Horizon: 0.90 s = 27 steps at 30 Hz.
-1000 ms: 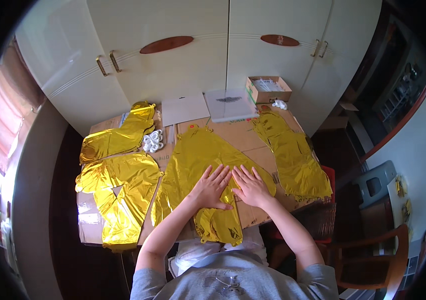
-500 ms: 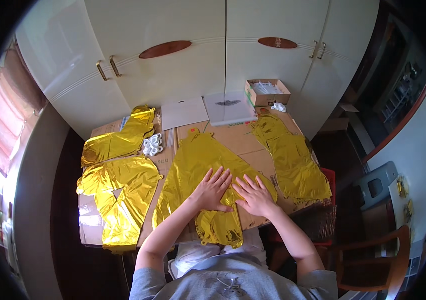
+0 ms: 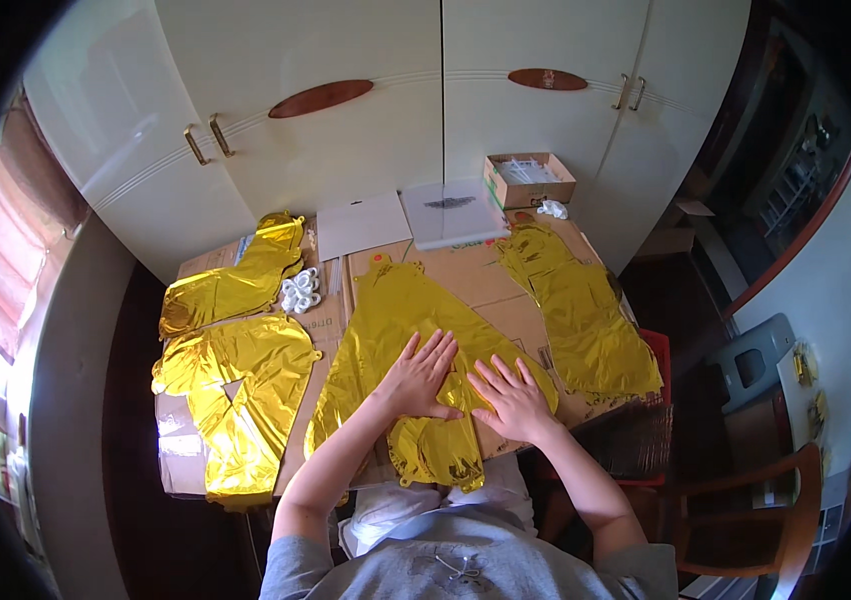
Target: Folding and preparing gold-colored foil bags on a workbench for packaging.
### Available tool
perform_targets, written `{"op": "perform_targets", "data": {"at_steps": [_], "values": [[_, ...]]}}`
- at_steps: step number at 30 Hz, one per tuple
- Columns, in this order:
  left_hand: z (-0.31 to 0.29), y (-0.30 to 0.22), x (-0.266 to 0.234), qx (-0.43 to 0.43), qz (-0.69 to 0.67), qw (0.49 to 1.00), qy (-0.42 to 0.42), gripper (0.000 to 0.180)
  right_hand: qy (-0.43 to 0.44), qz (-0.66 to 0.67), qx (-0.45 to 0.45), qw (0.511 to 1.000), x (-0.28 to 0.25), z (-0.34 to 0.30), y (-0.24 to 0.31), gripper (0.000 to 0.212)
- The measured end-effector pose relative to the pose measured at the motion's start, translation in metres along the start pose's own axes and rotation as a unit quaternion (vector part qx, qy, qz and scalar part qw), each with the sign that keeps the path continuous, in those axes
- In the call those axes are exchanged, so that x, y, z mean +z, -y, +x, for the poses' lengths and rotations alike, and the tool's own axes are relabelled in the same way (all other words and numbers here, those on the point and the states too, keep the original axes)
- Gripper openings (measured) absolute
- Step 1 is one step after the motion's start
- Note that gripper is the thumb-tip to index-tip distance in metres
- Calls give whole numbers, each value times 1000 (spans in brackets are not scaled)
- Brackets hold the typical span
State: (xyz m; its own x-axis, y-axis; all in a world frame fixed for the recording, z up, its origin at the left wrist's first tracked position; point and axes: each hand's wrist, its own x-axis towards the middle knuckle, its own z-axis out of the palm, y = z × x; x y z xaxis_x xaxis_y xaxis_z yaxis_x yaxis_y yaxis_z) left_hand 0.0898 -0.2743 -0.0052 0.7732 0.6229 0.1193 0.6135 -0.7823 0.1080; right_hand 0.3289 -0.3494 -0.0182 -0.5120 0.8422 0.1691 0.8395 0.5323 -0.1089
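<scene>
A flat gold foil balloon (image 3: 398, 315), wide at its near end and narrow at its far end, lies on the cardboard-covered table in front of me. My left hand (image 3: 420, 378) rests flat on its middle, fingers stretched out and thumb pointing right. Beside it, my right hand (image 3: 514, 398) lies with spread fingers on the balloon's right part. Neither hand grips anything. Between and below the hands, a crinkled gold section (image 3: 436, 450) reaches the table's near edge. The foil directly under my palms is hidden.
More flat gold foil balloons lie left (image 3: 246, 390), far left (image 3: 231, 275) and right (image 3: 586, 320). White ribbon rolls (image 3: 301, 290) sit left of centre. Behind are a grey sheet (image 3: 361, 228), a clear plastic bag (image 3: 454, 215) and a small box (image 3: 531, 182). A wooden chair (image 3: 801, 510) stands at right.
My right hand has slid slightly down and to the right, widening the gap between my hands. My left hand stays almost in place. The whole view has shifted a little.
</scene>
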Motion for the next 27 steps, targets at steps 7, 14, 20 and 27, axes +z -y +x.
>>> {"op": "perform_targets", "data": {"at_steps": [7, 14, 20, 27], "values": [[-3, 3, 3, -5, 26, 1000, -3, 122, -67, 16, 67, 995, -9, 1, -12, 73], [-4, 4, 4, -10, 34, 999, 3, 123, -91, 63, 189, 976, -26, -5, -22, 77], [-5, 4, 3, -10, 43, 999, 0, 123, -64, 130, 268, 953, -23, -5, -34, 82], [-8, 7, 3, -5, 42, 999, -4, 122, -112, 227, 248, 935, -22, -8, -38, 74]]}}
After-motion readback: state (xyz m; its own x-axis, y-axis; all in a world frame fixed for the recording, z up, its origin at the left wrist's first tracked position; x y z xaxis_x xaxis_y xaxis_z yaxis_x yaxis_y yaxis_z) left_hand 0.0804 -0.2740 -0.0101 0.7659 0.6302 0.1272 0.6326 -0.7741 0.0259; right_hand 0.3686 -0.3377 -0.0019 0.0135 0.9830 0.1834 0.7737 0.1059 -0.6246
